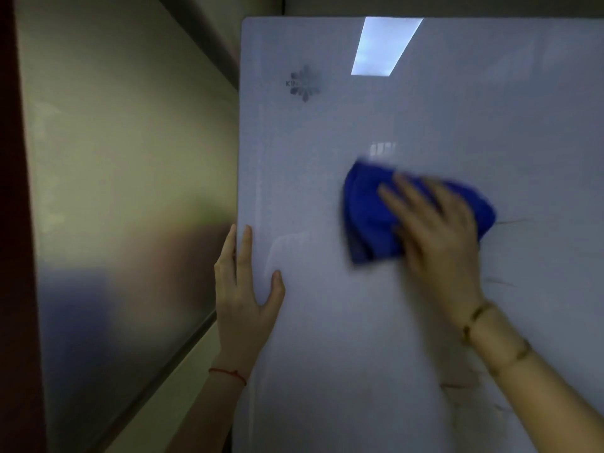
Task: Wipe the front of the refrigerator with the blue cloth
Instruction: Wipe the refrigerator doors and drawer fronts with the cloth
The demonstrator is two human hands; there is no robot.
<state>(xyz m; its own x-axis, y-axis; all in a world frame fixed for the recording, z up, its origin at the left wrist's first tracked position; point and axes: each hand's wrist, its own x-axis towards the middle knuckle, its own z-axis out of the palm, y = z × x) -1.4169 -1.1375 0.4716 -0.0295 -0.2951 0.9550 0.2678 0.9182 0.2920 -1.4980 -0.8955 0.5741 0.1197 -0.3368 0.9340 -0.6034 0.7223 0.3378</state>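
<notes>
The refrigerator's glossy white front (457, 109) fills the right of the head view and carries a grey snowflake logo (304, 83) near its top left. A bunched blue cloth (366, 210) lies flat against the door's middle. My right hand (438, 233) presses on the cloth with fingers spread over it, blurred by motion. My left hand (245, 289) holds the door's left edge: thumb on the front, fingers wrapped around the side. A red string circles the left wrist and a bracelet the right.
A matte metallic side panel (124, 191) stands to the left of the refrigerator. A dark red-brown vertical strip (13, 223) runs down the far left. A ceiling light is reflected (385, 44) high on the door.
</notes>
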